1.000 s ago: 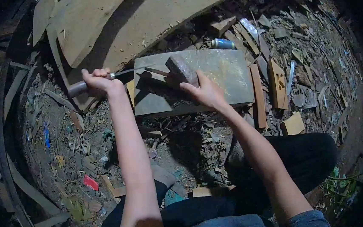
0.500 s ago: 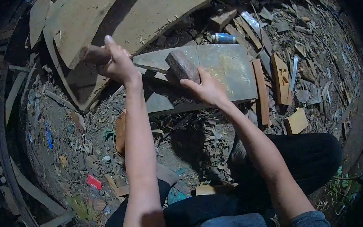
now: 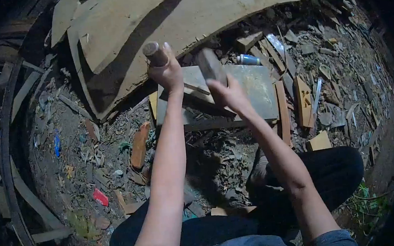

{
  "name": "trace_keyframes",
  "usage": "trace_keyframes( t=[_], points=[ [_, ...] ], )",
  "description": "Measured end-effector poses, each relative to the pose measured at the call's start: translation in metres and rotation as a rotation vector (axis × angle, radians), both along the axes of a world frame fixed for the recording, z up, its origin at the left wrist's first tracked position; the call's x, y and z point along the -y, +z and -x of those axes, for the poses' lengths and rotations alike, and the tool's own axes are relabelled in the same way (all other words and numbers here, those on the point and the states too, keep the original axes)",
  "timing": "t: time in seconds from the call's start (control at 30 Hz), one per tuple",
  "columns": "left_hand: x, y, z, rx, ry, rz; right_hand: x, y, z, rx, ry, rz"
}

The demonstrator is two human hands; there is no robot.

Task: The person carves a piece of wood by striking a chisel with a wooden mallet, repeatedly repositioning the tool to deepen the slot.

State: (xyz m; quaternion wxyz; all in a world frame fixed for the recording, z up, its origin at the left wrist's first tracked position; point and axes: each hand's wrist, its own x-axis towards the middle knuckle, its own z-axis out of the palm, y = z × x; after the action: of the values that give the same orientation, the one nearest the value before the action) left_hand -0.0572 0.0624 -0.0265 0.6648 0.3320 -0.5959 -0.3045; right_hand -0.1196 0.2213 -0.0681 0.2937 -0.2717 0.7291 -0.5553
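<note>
Dirt ground (image 3: 69,147) strewn with wood scraps filled the dim scene. At its middle a wood block (image 3: 212,66) stood tilted on a gray slab (image 3: 257,90), with the right hand (image 3: 229,95) clamped on the block's near end. Just left, the left hand (image 3: 169,73) was closed around a tool handle (image 3: 154,53) above the slab's left edge. The 2 hands were near but apart. Far of the slab lay a blue can (image 3: 247,60) and curved boards (image 3: 120,27)
</note>
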Motion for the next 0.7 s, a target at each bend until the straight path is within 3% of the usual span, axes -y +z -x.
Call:
trace_keyframes(
  t=[0.03, 0.1, 0.17, 0.2, 0.23, 0.3, 0.33, 0.37, 0.47, 0.53, 0.57, 0.63, 0.7],
  points=[
    [-0.002, -0.002, -0.005, 0.018, 0.048, 0.02, 0.004, 0.028, -0.001, -0.117, -0.011, 0.099],
    [0.006, -0.014, -0.009, -0.09, -0.119, 0.076, 0.007, 0.102, -0.013, -0.261, 0.014, 0.281],
    [0.012, -0.023, -0.004, 0.173, 0.256, 0.243, 0.009, 0.153, -0.023, -0.559, 0.006, 0.363],
    [0.01, -0.025, 0.0, 0.015, 0.125, 0.165, 0.008, 0.171, -0.03, -0.68, 0.016, 0.421],
    [0.01, -0.026, 0.0, 0.002, 0.071, 0.129, 0.01, 0.174, -0.035, -0.69, 0.019, 0.423],
    [0.009, -0.031, -0.001, 0.004, -0.012, 0.078, 0.011, 0.175, -0.043, -1.115, -0.003, 0.331],
    [0.009, -0.034, -0.003, 0.011, -0.049, 0.063, 0.016, 0.171, -0.041, -1.213, 0.116, 0.033],
    [0.011, -0.038, -0.006, 0.026, -0.079, 0.049, 0.022, 0.163, -0.033, -1.18, 0.238, -0.109],
    [0.011, -0.034, -0.007, 0.049, -0.115, 0.046, 0.008, 0.176, -0.041, -1.2, 0.242, -0.133],
    [0.014, -0.031, -0.009, 0.096, -0.116, 0.06, 0.0, 0.178, -0.052, -0.984, 0.056, 0.138],
    [0.013, -0.029, -0.011, 0.135, -0.11, 0.068, 0.004, 0.173, -0.052, -0.978, 0.058, 0.14],
    [0.013, -0.029, -0.018, 0.251, -0.091, 0.067, 0.014, 0.154, -0.041, -0.972, 0.233, -0.2],
    [0.014, -0.024, -0.029, 0.315, -0.091, 0.018, 0.015, 0.142, -0.031, -0.884, 0.21, -0.165]
  ],
)
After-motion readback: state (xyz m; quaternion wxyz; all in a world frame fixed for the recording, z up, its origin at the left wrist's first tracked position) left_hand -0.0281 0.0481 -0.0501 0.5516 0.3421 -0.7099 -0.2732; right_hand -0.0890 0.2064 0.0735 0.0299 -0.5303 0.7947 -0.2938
